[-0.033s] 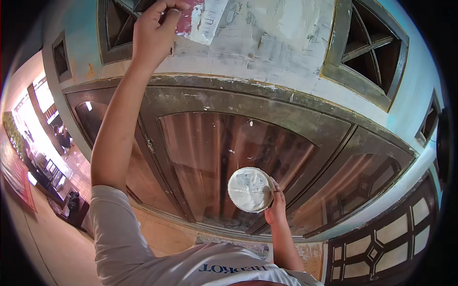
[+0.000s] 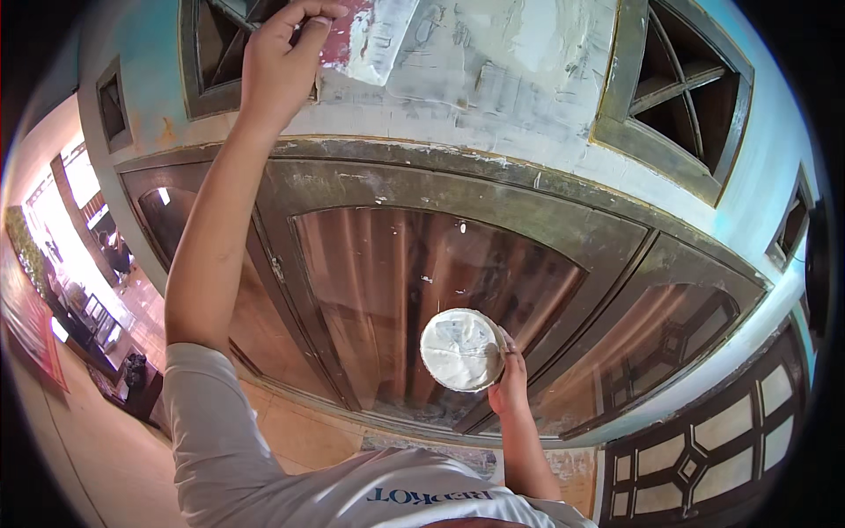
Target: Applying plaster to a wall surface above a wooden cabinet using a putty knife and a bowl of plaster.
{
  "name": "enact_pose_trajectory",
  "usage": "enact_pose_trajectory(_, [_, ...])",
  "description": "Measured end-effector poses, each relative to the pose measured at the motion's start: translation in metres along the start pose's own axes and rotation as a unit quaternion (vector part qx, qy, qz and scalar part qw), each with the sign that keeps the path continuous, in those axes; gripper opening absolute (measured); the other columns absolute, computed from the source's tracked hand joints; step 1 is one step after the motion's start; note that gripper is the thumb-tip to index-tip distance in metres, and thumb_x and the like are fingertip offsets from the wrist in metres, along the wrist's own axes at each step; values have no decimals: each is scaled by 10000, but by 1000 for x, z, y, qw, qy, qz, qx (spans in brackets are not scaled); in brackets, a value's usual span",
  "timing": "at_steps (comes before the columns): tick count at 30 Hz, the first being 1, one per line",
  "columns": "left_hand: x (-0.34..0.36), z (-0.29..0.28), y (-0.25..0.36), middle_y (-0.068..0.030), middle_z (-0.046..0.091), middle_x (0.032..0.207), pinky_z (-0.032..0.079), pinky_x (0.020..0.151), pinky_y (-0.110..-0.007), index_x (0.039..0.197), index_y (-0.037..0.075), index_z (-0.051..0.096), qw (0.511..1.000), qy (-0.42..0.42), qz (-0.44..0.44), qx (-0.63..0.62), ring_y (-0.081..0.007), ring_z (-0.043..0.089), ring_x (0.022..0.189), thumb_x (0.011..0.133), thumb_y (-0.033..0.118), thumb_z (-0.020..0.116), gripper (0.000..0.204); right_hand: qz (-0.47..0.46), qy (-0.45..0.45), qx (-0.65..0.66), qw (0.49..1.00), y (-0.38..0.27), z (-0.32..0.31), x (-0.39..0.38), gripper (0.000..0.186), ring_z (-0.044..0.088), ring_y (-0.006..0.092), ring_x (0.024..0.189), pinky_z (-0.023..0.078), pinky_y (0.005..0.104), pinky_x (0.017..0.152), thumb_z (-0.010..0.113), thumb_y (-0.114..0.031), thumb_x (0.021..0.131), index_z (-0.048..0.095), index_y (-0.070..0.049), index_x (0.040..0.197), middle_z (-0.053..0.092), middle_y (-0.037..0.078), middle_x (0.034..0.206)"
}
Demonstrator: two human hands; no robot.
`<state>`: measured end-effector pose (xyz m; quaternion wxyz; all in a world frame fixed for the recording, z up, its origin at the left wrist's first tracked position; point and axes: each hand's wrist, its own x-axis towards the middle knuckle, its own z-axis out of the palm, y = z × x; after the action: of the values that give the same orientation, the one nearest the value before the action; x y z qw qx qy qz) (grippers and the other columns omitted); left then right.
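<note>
Raised at the top left, my left hand [image 2: 280, 66] grips a flat reddish putty spreader [image 2: 337, 51] between thumb and fingers. White putty [image 2: 377, 53] coats its right part, which lies against or close to the wall; contact is hard to tell. The wall patch [image 2: 519, 84] around it carries uneven white and grey smears. Lower down, my right hand [image 2: 508, 383] holds a round tub [image 2: 473, 389] by its right side, its mouth facing up. Thick white filler [image 2: 459, 348] covers the inside. Most of the right fingers are hidden behind the tub.
Brown wooden doors [image 2: 458, 189] with glass panes and curtains stand below the wall patch. Framed vent openings [image 2: 678, 84] flank it. A ledge [image 2: 396, 150] runs above the doors. At far left, a bright opening [image 2: 84, 176] shows furniture and a person [image 2: 114, 251] in the distance.
My left hand and the spreader have shifted very slightly left and down along the wall. My right hand and the tub stay in place.
</note>
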<state>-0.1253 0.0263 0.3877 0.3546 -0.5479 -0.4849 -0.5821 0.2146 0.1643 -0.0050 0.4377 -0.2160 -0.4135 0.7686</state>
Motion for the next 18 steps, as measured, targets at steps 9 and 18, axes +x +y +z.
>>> enact_pose_trajectory(9, [-27, -45, 34, -35, 630, 1213, 492, 901, -246, 1450, 159, 539, 961, -171, -182, -120, -72, 578, 997, 938, 10, 427, 545, 31, 3, 38, 999, -1, -1, 5, 441, 494, 217, 1341, 391, 345, 1129, 391, -95, 1009, 481, -2, 1431, 529, 104, 1447])
enact_pose_trajectory(18, [-52, -73, 46, -74, 594, 1341, 445, 999, -266, 1467, 148, 481, 964, -256, -61, 42, -119, 561, 1141, 903, -99, 434, 617, 44, -14, 46, 998, 7, 5, 10, 420, 527, 229, 1307, 411, 344, 1117, 422, -105, 1022, 479, 17, 1420, 554, 117, 1411])
